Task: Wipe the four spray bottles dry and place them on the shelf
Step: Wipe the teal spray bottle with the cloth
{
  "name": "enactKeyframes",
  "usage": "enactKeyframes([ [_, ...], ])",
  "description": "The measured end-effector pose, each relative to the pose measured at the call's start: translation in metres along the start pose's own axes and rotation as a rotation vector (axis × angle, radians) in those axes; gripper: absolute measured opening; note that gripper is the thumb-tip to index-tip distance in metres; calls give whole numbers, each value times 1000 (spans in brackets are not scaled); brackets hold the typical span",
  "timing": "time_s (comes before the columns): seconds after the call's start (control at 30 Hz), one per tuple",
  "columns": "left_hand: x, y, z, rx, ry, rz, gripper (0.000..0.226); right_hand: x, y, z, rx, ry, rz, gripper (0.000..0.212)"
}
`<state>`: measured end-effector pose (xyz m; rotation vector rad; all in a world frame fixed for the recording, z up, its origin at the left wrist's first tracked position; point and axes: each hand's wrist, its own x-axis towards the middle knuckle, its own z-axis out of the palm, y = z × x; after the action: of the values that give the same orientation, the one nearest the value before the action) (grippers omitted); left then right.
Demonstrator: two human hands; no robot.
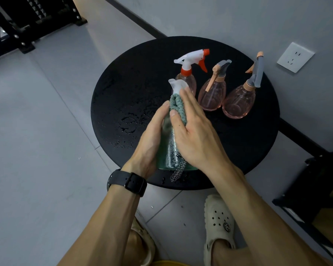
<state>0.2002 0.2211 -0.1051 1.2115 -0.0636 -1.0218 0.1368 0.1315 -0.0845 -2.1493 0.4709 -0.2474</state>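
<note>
A green see-through spray bottle (168,150) with a white head is held above the near part of the round black table (135,77). My left hand (152,139) grips its left side. My right hand (192,131) presses a grey-green cloth (178,105) round the bottle's neck and right side, with a checked corner of the cloth hanging below. Behind stand three pink bottles: one with a white and orange trigger (188,81), and two with grey and peach heads (212,95) (240,100).
Water drops and a small puddle (128,124) lie on the table's left part. A black shelf frame (315,198) stands at the right by the wall, another dark rack (27,20) at the far left. A wall socket (295,57) is at the right. My feet in clogs are below.
</note>
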Motion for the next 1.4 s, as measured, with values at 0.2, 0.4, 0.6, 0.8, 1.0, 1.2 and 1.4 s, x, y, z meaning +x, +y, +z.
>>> enactKeyframes([
  [0.2, -2, 2, -4, -53, -52, 45, 45, -6, -3, 5, 60, -36, 1, 57],
  [0.4, 0, 6, -14, -136, -48, 101, 44, -13, -6, 8, 115, -59, 7, 59],
  [0.6, 1, 5, -14, -107, 23, 125, 45, -11, -7, 10, 62, -34, -23, 59],
  [0.8, 3, -1, -10, 47, 37, 14, 67, -4, -4, 6, -39, 24, -54, 58],
  [1.0, 2, -2, -5, 56, -23, -21, 62, -1, -2, 3, -75, 42, -65, 57],
  [1.2, 5, -2, -13, 6, 88, 44, 60, -17, -3, 25, -258, 137, -217, 55],
  [1.4, 5, 3, -15, -137, 40, 119, 51, -28, -1, 38, -346, 188, -275, 54],
])
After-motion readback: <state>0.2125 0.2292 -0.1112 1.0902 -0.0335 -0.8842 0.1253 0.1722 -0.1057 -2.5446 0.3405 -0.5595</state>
